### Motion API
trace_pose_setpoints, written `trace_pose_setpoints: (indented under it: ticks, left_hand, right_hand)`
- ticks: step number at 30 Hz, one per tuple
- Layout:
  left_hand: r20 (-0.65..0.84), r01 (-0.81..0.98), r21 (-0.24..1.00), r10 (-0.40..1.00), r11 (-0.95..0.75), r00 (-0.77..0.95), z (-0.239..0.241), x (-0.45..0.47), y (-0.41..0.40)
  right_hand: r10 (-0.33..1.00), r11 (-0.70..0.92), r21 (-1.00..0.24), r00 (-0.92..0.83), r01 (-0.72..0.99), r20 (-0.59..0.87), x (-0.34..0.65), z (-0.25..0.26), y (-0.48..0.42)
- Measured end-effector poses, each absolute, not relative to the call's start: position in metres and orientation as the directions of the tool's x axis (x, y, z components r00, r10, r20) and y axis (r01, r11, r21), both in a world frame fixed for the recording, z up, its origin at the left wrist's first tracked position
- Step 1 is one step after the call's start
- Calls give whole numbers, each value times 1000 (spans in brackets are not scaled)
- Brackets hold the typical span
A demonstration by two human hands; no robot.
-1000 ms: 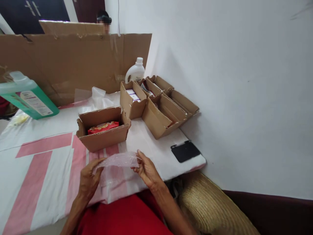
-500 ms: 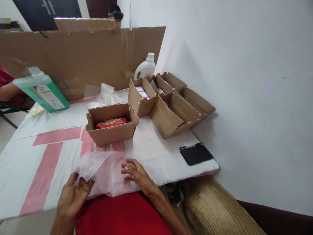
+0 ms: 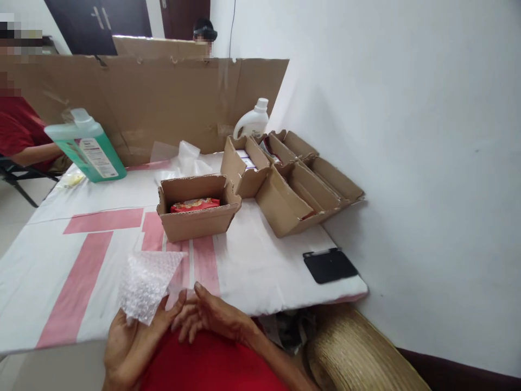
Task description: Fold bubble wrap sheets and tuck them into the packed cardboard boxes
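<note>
My left hand [image 3: 130, 342] holds a small piece of clear bubble wrap [image 3: 147, 282] at the near edge of the table, the sheet standing up from my palm. My right hand [image 3: 209, 317] rests beside it with fingers spread, its fingertips touching the left hand, and holds nothing. Just beyond the hands stands an open cardboard box [image 3: 198, 209] with a red snack packet [image 3: 194, 205] lying inside.
A white cloth with pink stripes [image 3: 85, 239] covers the table. More open cardboard boxes [image 3: 293, 187] and a white jug [image 3: 253, 122] stand at the back right. A green bottle [image 3: 90, 146], a cardboard screen [image 3: 163, 103], a black phone [image 3: 329, 265], a straw hat [image 3: 358, 353]. Another person's red sleeve [image 3: 18, 130] shows far left.
My right hand let go of the bubble wrap and drew back to the left hand. The left hand pulled the wrap toward my body. The view swung left.
</note>
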State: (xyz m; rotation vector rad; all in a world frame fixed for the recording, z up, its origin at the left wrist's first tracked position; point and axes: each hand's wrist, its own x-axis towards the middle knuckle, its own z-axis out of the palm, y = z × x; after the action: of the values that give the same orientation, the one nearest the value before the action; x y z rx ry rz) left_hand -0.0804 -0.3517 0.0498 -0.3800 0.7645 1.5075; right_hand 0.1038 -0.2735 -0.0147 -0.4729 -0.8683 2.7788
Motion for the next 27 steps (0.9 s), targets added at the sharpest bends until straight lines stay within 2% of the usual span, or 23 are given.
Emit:
trace_pose_setpoints:
  ticks: [2, 4, 7, 9, 11, 13, 15, 17, 18, 21, 23, 24, 25, 27]
  left_hand:
    - [-628, -964, 241, 775, 112, -67, 46, -78, -352]
    - [-636, -959, 249, 769, 133, -59, 40, -77, -352]
    - [-738, -954, 263, 667, 142, -104, 30, -76, -355]
    - [-818, -936, 299, 556, 186, -151, 21, -74, -358]
    - [-845, -879, 401, 475, 260, -245, 10, -74, -362]
    - [-804, -745, 549, 483, 378, -348, 0, -76, -368]
    - [-728, -494, 684, 555, 538, -403, -7, -82, -374]
    - [-593, -138, 776, 636, 616, -493, -9, -88, -379]
    - [-475, 50, 796, 674, 603, -567, -8, -89, -381]
    - [51, 529, 702, 708, 476, -705, 1, -86, -381]
    - [333, 720, 592, 703, 362, -628, 7, -78, -372]
    - [410, 785, 553, 729, 278, -547, 7, -73, -365]
    - [449, 834, 525, 776, 172, -443, 5, -68, -356]
    - [433, 872, 486, 882, -57, -184, -7, -59, -334]
  right_hand:
    - [443, -815, -506, -866, -283, -230, 102, -11, -269]
    - [615, -760, -469, -731, -449, -295, 105, -6, -262]
    - [745, -656, -575, -541, -489, -390, 117, 0, -251]
    - [812, -565, -703, -440, -431, -383, 127, 1, -247]
    - [883, -428, -852, -342, -302, -322, 138, 1, -247]
    - [925, -284, -955, -286, -86, -249, 152, -1, -249]
    - [935, -187, -973, -281, 134, -218, 166, -5, -254]
    - [936, -117, -946, -285, 302, -206, 182, -9, -260]
    - [937, -72, -920, -290, 384, -195, 188, -11, -265]
    - [965, 75, -748, -236, 659, -112, 200, -6, -278]
    - [986, 130, -623, -169, 771, -4, 195, 2, -284]
    - [985, 163, -603, -164, 781, 54, 187, 7, -285]
    - [976, 215, -616, -193, 758, 102, 175, 11, -284]
    - [917, 379, -681, -351, 627, 187, 145, 13, -276]
